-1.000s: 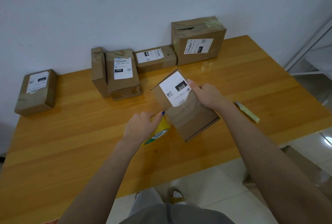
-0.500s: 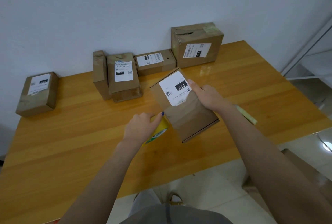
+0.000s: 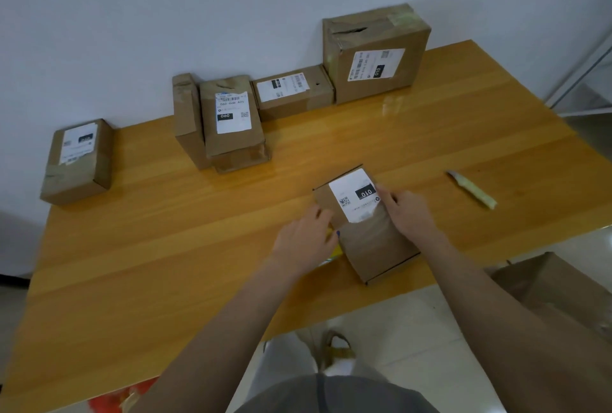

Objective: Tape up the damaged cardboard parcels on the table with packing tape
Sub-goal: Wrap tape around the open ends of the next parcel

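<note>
A flat cardboard parcel [image 3: 374, 240] with a white label marked 010 lies near the table's front edge. My right hand [image 3: 409, 214] grips its right side, thumb on the label's edge. My left hand [image 3: 306, 238] is at the parcel's left side, over a yellow roll of packing tape [image 3: 334, 252], which it mostly hides. The fingers touch the parcel's left edge. Whether the left hand grips the roll I cannot tell.
Several more cardboard parcels stand along the wall: one at the far left [image 3: 77, 161], a pair [image 3: 222, 121], a low one [image 3: 293, 91] and a big torn one [image 3: 374, 51]. A pale green utility knife [image 3: 472, 189] lies to the right. An open carton [image 3: 563, 290] sits on the floor.
The camera view has shifted, so the parcel sits lower in frame. My left hand has moved up against the parcel's left edge, covering more of the tape roll. The right hand keeps its grip.
</note>
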{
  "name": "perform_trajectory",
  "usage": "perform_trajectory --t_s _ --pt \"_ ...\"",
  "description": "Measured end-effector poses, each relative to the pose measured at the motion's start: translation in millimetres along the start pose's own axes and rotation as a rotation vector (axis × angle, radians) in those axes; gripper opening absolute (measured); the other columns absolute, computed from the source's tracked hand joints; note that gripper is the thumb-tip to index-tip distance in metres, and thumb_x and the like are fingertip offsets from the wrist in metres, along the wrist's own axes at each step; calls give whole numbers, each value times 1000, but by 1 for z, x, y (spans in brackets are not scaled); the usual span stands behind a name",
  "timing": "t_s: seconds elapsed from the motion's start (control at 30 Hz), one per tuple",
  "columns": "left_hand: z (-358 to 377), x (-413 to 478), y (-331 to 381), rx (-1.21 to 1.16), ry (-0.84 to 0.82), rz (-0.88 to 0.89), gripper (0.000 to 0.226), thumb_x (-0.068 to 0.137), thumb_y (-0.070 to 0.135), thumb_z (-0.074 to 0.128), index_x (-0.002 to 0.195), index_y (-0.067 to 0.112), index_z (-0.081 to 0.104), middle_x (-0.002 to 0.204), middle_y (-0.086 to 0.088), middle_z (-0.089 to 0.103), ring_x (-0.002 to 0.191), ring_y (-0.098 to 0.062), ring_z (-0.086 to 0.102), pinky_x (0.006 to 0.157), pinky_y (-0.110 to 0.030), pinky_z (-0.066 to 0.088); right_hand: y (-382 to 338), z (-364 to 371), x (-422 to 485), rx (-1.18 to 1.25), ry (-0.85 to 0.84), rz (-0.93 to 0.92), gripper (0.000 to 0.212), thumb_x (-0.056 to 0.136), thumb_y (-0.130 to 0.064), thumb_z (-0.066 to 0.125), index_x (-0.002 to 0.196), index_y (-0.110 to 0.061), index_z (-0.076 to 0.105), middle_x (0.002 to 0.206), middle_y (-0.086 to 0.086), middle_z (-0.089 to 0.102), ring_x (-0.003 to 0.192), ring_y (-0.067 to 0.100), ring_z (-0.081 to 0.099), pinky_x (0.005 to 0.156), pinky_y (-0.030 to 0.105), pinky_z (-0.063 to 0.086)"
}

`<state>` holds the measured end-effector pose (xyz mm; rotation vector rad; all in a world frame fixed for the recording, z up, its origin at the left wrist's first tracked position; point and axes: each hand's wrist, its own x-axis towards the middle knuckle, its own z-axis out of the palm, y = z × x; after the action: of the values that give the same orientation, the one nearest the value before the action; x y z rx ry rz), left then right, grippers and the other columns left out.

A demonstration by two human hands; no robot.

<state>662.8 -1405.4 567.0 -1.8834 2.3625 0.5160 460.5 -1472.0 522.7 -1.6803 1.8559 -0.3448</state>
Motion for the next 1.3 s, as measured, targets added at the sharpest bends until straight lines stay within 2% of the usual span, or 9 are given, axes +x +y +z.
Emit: perform_trajectory --t_s 0.07,0.13,0.27,0.4,0.6,0.8,1.0,1.17,1.3 --pt "-2 9 1 48 -42 80 40 101 33 30 131 16 49 139 0 44 109 -22 57 77 -36 52 0 6 1 -77 37 6 64 97 -58 27 61 -10 52 64 7 54 64 24 54 52 31 38" --pt "-6 19 2 97 -111 106 42 101 31 28 129 14 55 141 1 46 113 -21 56 82 -38 52 -7 13 2 -236 134 24 62 100 -53 28 90 -7 69 103 15 60 100 31 55 78 39 46" --pt "-10 34 6 261 -186 118 39 98 32 28 108 10 59 120 -6 57 84 -26 59 61 -34 42 -41 39 0 -337 228 19 49 102 -41 31 136 -9 46 146 20 35 134 36 30 101 52 33" --pt "-1 29 0 255 -141 69 35 97 29 30 70 14 44 88 -5 62 52 -17 43 50 -29 38 -59 70 -4 -291 226 -45 59 100 -47 29 140 -6 45 147 26 37 134 44 36 100 61 34" --pt "2 27 2 276 -189 42 45 99 37 22 131 23 51 152 9 34 69 -20 60 48 -24 39 -42 52 8 -403 231 -104 55 100 -42 32 129 -1 54 110 23 64 90 38 62 65 37 50" --pt "-6 23 8 250 -198 29 46 100 37 21 139 29 44 157 14 20 91 -20 64 56 -25 44 -12 17 33 -240 74 -293 38 106 -30 26 136 -12 40 97 16 62 80 30 54 62 35 35" --pt "-6 23 9 219 -201 33 46 101 36 21 140 28 43 158 13 17 93 -21 63 56 -26 40 -9 16 37 -86 36 -192 30 105 -23 28 116 -2 46 91 21 64 72 32 54 58 37 36" --pt "1 21 6 166 -190 19 46 100 37 22 139 28 44 157 13 18 94 -22 64 64 -30 53 -12 5 12 -56 73 -112 32 102 -10 36 134 -4 41 128 18 52 106 32 52 77 36 41" --pt "-2 23 5 161 -162 31 47 100 37 21 141 28 43 157 12 19 95 -21 64 58 -27 45 -7 7 -50 -173 -38 -91 69 94 -47 50 148 -13 23 154 11 22 139 30 22 110 46 25"
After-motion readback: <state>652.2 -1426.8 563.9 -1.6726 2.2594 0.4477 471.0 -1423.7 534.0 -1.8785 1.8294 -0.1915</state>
